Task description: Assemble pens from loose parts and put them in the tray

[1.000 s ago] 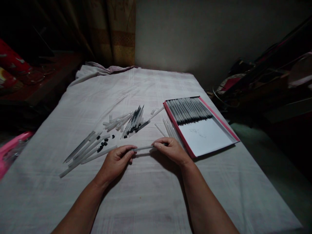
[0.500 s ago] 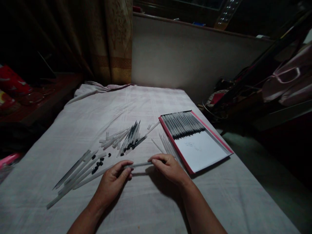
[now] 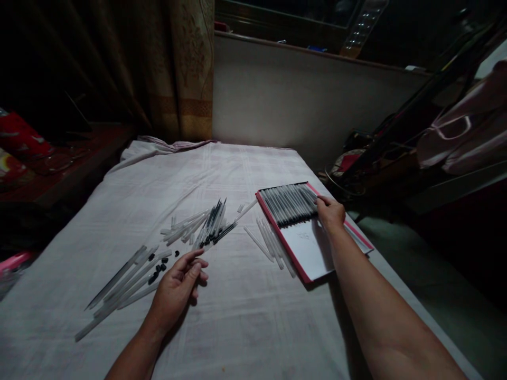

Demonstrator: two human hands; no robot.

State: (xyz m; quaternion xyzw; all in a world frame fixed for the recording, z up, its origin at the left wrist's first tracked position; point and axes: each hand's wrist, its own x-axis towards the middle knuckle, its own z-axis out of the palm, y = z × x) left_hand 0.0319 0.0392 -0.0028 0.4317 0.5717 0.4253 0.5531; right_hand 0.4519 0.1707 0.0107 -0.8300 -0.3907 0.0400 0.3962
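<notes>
My right hand (image 3: 331, 214) is over the right side of a shallow box with a red rim (image 3: 284, 243), its fingers pinched on a pen at the end of the row. That pen is mostly hidden by the fingers and its neighbours. A row of clear pens with black ends (image 3: 288, 203) fills the box's far half. My left hand (image 3: 180, 285) hovers above the cloth, fingers loosely apart and holding nothing. Just beyond its fingertips lies a pile of dark pen refills (image 3: 216, 224). Small black caps (image 3: 158, 269) are scattered to its left.
Clear pen tubes (image 3: 184, 226) lie behind the caps, and long tubes (image 3: 122, 287) at the left. More clear tubes (image 3: 271, 240) rest along the box's left side. A pale checked cloth (image 3: 245, 327) covers the surface; its right edge runs beyond the box.
My right hand has carried the pen from between both hands to the right end of the row in the box. My left hand has let go and its fingers have loosened.
</notes>
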